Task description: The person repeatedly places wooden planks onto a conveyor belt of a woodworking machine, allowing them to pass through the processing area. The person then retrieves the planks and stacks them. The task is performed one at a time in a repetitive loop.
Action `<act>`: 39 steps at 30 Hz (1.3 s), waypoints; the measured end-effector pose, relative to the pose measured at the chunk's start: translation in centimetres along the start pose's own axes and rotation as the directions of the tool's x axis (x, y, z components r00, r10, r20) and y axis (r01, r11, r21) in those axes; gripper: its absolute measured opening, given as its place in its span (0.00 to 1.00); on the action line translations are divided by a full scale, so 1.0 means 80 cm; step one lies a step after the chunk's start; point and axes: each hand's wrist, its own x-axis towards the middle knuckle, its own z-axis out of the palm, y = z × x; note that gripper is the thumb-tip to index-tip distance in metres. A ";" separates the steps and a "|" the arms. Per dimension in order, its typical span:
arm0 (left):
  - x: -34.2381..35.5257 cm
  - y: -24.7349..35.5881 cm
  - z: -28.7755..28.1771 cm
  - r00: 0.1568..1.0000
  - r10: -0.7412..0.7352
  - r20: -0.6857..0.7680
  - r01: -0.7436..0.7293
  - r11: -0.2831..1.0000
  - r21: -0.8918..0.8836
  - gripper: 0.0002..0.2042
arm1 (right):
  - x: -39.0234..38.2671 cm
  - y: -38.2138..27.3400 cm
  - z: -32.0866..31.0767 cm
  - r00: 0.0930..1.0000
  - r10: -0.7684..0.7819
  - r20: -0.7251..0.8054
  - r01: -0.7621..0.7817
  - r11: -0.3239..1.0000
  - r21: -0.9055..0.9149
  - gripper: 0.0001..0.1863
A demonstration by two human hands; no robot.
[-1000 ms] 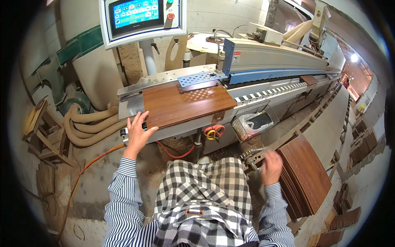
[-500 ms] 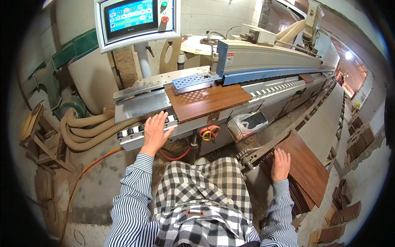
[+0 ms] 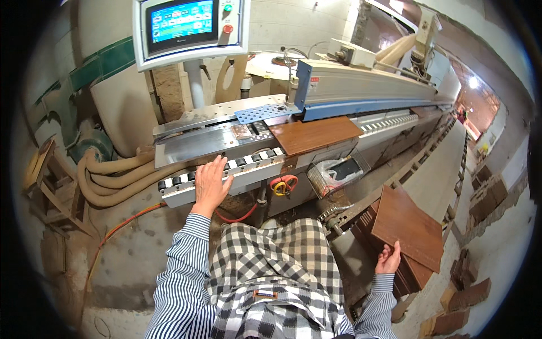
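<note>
Now the right hand [image 3: 388, 260], half curled, meets the near edge of the top brown board [image 3: 407, 226], pinch unclear; board askew over its stack [image 3: 407, 277], long axis far-left to near-right. Left hand [image 3: 210, 183] spread by the rollers [image 3: 241, 162].

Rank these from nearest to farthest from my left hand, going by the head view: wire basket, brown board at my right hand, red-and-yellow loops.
1. Red-and-yellow loops: just right of your left hand.
2. Wire basket: farther right, past the loops.
3. Brown board: farthest right, at your right hand.
</note>
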 end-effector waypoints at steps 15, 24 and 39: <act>-0.002 -0.001 -0.011 0.996 0.008 0.086 -0.003 0.999 -0.050 0.29 | -0.009 -0.007 -0.074 0.988 0.035 0.151 -0.046 0.996 0.070 0.07; -0.062 0.080 -0.101 0.983 0.155 0.103 -0.093 0.889 -0.448 0.35 | -0.114 0.041 0.098 0.736 0.261 0.625 -0.308 0.951 -0.035 0.12; -0.093 -0.052 -0.113 0.976 -0.217 0.022 0.218 0.976 -0.009 0.28 | -0.206 0.152 0.343 0.181 0.517 0.837 -0.599 0.733 -0.323 0.22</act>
